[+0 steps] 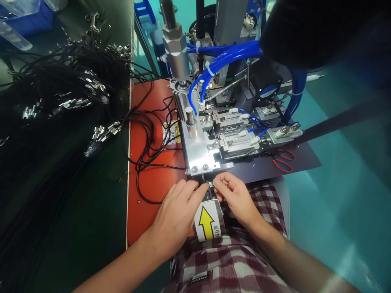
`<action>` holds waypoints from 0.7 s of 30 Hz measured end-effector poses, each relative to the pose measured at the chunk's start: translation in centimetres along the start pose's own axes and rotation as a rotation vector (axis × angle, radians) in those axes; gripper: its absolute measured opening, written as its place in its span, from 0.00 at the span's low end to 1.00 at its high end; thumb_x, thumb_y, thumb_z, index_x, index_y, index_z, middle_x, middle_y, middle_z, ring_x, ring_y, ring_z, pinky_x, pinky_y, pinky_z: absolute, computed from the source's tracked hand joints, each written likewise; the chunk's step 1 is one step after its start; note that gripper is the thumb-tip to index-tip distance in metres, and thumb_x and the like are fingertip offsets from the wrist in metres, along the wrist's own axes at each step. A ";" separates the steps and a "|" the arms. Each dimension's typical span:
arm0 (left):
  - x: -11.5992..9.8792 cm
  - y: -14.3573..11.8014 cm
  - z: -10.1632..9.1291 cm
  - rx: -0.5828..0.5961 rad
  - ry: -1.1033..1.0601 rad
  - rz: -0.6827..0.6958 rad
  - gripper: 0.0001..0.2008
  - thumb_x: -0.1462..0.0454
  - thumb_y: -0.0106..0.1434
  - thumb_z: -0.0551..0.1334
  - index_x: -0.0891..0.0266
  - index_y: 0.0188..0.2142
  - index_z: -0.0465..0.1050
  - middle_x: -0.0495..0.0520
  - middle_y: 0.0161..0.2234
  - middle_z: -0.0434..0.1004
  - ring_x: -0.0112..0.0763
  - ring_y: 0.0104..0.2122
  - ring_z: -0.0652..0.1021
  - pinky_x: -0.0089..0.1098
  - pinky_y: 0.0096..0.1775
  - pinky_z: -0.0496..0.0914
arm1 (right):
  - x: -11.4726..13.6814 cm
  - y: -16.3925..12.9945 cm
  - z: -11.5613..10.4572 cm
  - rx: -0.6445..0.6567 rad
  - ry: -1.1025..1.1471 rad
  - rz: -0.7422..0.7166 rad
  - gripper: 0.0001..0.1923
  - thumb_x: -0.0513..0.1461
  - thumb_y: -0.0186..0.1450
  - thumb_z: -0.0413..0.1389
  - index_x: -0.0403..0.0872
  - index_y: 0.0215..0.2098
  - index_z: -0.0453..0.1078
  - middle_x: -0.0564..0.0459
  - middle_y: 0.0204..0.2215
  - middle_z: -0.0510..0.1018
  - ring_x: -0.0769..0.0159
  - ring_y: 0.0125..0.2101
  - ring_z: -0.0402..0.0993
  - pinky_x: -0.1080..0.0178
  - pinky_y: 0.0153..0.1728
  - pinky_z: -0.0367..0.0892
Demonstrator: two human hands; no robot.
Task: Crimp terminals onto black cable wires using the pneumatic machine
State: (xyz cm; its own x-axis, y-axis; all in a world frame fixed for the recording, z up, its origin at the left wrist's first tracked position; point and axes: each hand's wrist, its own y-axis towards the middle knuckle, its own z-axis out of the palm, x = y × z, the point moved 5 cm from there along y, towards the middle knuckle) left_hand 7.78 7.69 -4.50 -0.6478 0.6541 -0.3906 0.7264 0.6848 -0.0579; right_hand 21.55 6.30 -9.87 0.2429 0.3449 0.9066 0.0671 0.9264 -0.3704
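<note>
My left hand lies flat at the front edge of a metal machine, its fingertips pressing a small metal cable end. My right hand pinches that same small piece from the right with thumb and forefinger. Both hands meet just below the machine's silver plate. A thin black cable loops over the red mat to the left. Under my hands a white label with a yellow arrow points toward the machine.
A big pile of black cables with metal plugs covers the dark bench at left. Blue air hoses run over the machine. Red-handled scissors lie on the dark plate at right. A blue bin stands at far left.
</note>
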 end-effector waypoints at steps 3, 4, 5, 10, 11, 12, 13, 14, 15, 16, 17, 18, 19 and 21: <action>-0.1 0.3 -0.1 -0.029 -0.067 0.020 0.17 0.70 0.67 0.48 0.63 0.53 0.64 0.58 0.41 0.68 0.39 0.38 0.68 0.38 0.38 0.69 | 0.1 -0.1 0.0 -0.006 -0.012 0.002 0.13 0.45 0.62 0.57 0.46 0.27 0.63 0.61 0.19 0.64 0.74 0.19 0.61 0.68 0.23 0.58; -0.1 0.4 0.0 -0.036 -0.077 0.015 0.17 0.70 0.67 0.48 0.62 0.53 0.64 0.58 0.40 0.68 0.39 0.38 0.68 0.38 0.37 0.69 | 0.2 -0.1 0.0 -0.010 -0.013 0.004 0.13 0.45 0.62 0.57 0.46 0.27 0.63 0.61 0.19 0.65 0.74 0.19 0.61 0.68 0.23 0.58; -0.1 0.4 0.1 -0.037 -0.081 0.005 0.17 0.69 0.67 0.49 0.62 0.53 0.64 0.58 0.40 0.68 0.39 0.37 0.68 0.38 0.37 0.69 | 0.2 -0.1 0.0 -0.015 -0.009 0.005 0.13 0.45 0.61 0.57 0.46 0.27 0.63 0.61 0.19 0.65 0.74 0.19 0.61 0.68 0.22 0.58; -0.2 0.3 0.9 -0.010 -0.092 -0.051 0.17 0.71 0.65 0.51 0.63 0.52 0.65 0.59 0.41 0.67 0.40 0.38 0.68 0.39 0.38 0.69 | -0.7 -0.2 0.2 -0.035 0.105 0.068 0.14 0.47 0.58 0.60 0.46 0.26 0.64 0.62 0.17 0.65 0.74 0.18 0.60 0.68 0.22 0.56; -0.2 0.4 0.9 -0.008 -0.099 -0.057 0.17 0.71 0.65 0.51 0.64 0.52 0.66 0.59 0.42 0.68 0.40 0.39 0.68 0.40 0.39 0.69 | -1.0 -0.2 0.3 -0.033 0.137 0.090 0.15 0.48 0.57 0.60 0.46 0.25 0.64 0.62 0.17 0.64 0.74 0.18 0.59 0.68 0.22 0.55; -0.2 0.4 0.7 -0.009 -0.104 -0.061 0.17 0.70 0.64 0.51 0.64 0.51 0.66 0.59 0.41 0.68 0.40 0.39 0.68 0.40 0.39 0.69 | -1.3 -0.1 0.3 -0.027 0.162 0.106 0.15 0.48 0.57 0.60 0.46 0.25 0.64 0.62 0.17 0.64 0.74 0.18 0.58 0.68 0.21 0.54; -0.2 0.5 0.5 -0.012 -0.109 -0.065 0.16 0.70 0.64 0.51 0.64 0.51 0.67 0.59 0.41 0.68 0.40 0.38 0.68 0.39 0.39 0.70 | -1.5 0.0 0.4 -0.018 0.179 0.115 0.16 0.48 0.57 0.60 0.46 0.25 0.64 0.62 0.17 0.64 0.74 0.17 0.57 0.68 0.21 0.53; -0.2 0.5 0.3 -0.018 -0.109 -0.065 0.16 0.70 0.64 0.51 0.63 0.50 0.68 0.59 0.40 0.68 0.40 0.38 0.68 0.39 0.38 0.70 | -1.6 0.1 0.4 -0.008 0.188 0.115 0.16 0.48 0.57 0.60 0.46 0.25 0.64 0.62 0.17 0.64 0.74 0.17 0.57 0.68 0.21 0.53; -0.1 0.4 0.0 -0.028 -0.104 -0.064 0.17 0.70 0.64 0.50 0.62 0.50 0.68 0.58 0.39 0.68 0.40 0.38 0.69 0.39 0.38 0.70 | -1.7 0.2 0.3 0.003 0.192 0.113 0.15 0.48 0.57 0.60 0.46 0.25 0.64 0.62 0.17 0.64 0.74 0.17 0.57 0.67 0.21 0.52; -0.1 0.2 -0.2 -0.041 -0.098 -0.064 0.17 0.71 0.64 0.50 0.62 0.50 0.69 0.58 0.39 0.68 0.39 0.38 0.69 0.39 0.38 0.70 | -1.7 0.3 0.3 0.014 0.199 0.114 0.15 0.47 0.57 0.60 0.46 0.25 0.64 0.61 0.17 0.64 0.74 0.18 0.56 0.67 0.22 0.52; -0.1 -0.1 -0.3 -0.058 -0.090 -0.063 0.18 0.71 0.64 0.49 0.61 0.50 0.68 0.58 0.40 0.68 0.39 0.38 0.69 0.39 0.38 0.70 | -1.6 0.4 0.4 0.022 0.206 0.119 0.15 0.47 0.56 0.60 0.45 0.24 0.64 0.61 0.17 0.64 0.74 0.18 0.56 0.67 0.22 0.52; 0.0 -0.5 -0.2 -0.078 -0.083 -0.058 0.18 0.72 0.64 0.49 0.61 0.50 0.68 0.58 0.41 0.68 0.39 0.39 0.69 0.39 0.39 0.70 | -1.5 0.4 0.4 0.027 0.212 0.126 0.14 0.46 0.56 0.60 0.45 0.24 0.64 0.61 0.17 0.64 0.74 0.18 0.56 0.67 0.22 0.52; 0.0 -0.8 -0.1 -0.101 -0.077 -0.056 0.18 0.72 0.64 0.48 0.62 0.51 0.68 0.59 0.43 0.68 0.39 0.41 0.69 0.39 0.41 0.70 | -1.4 0.5 0.5 0.029 0.218 0.133 0.14 0.46 0.55 0.61 0.45 0.23 0.64 0.61 0.18 0.64 0.75 0.18 0.56 0.67 0.22 0.52; 0.0 -1.4 0.2 -0.147 -0.059 -0.060 0.19 0.73 0.64 0.49 0.63 0.52 0.67 0.60 0.45 0.68 0.39 0.44 0.69 0.39 0.44 0.70 | -1.0 0.4 0.7 0.025 0.227 0.148 0.14 0.45 0.53 0.61 0.45 0.22 0.63 0.61 0.17 0.63 0.75 0.18 0.55 0.68 0.22 0.51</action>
State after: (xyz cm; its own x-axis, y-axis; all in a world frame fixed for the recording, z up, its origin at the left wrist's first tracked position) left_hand 6.82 6.62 -4.62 -0.6712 0.5934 -0.4442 0.6424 0.7647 0.0510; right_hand 20.69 6.42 -10.79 0.4589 0.4369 0.7737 -0.0081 0.8728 -0.4881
